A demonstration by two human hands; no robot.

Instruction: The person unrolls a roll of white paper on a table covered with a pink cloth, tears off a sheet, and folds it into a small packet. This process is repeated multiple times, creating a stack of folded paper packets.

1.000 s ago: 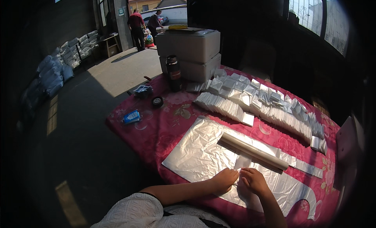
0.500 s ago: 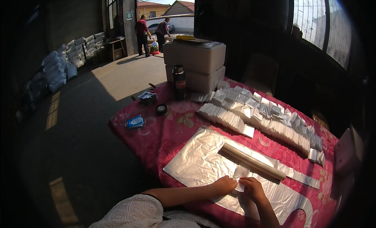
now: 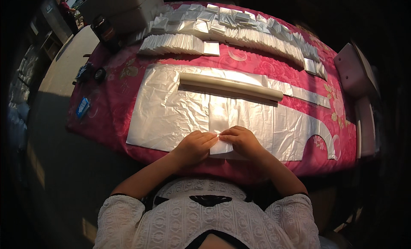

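A table (image 3: 115, 84) draped in a pink flowered cloth fills the room's sunlit patch, and a wide silvery plastic sheet (image 3: 171, 112) lies flat across its near half. At the sheet's near edge the left hand (image 3: 193, 147) and right hand (image 3: 243, 140) meet, fingers pinched on a small folded white strip (image 3: 221, 145) that runs up the sheet's middle. Beyond the sheet's far edge lies a long pale roll (image 3: 230, 87), and past that, rows of folded white packets (image 3: 222, 32) line the table's far side. Left of the sheet sit a dark jar (image 3: 105, 31) and a blue item (image 3: 82, 107) at the cloth's edge. Concrete floor (image 3: 64, 65) spreads left of the table.
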